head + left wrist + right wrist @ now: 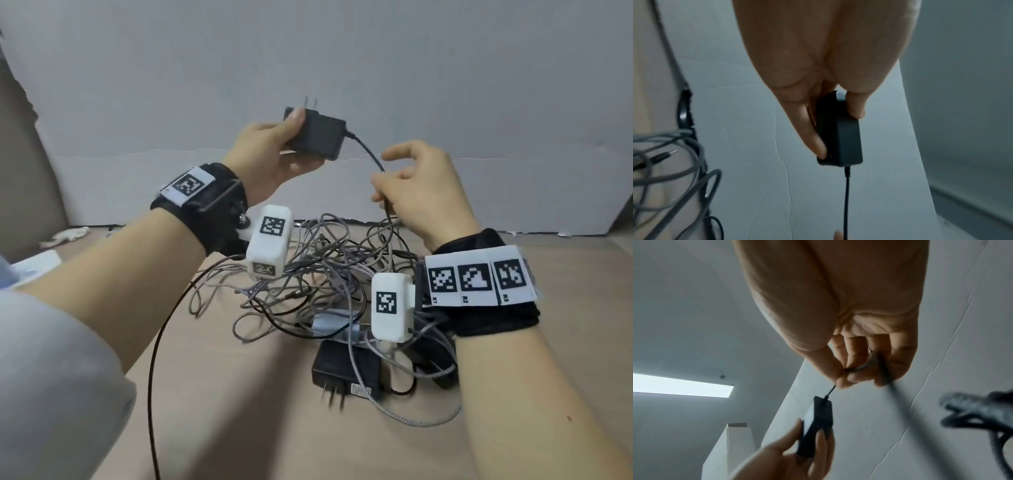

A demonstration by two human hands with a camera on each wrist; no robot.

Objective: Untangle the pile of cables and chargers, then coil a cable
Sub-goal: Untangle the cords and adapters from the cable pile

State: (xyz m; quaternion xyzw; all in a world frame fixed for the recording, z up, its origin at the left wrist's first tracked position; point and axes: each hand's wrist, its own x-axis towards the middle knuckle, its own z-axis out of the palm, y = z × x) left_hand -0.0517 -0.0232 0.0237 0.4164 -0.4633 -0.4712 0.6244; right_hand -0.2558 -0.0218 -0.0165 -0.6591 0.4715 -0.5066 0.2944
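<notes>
My left hand grips a black power adapter in the air above the pile, prongs pointing up. The same black power adapter sits between thumb and fingers in the left wrist view. Its thin black cable runs right and down into my right hand, which pinches it a short way from the adapter. In the right wrist view the right hand's fingertips pinch the black cable just above the adapter. Below lies a tangled pile of grey and black cables on the beige table.
A second black adapter with prongs lies at the near side of the pile, beside a silver charger. A white cardboard backdrop stands behind. A long dark cable trails off toward the near edge. White paper lies far left.
</notes>
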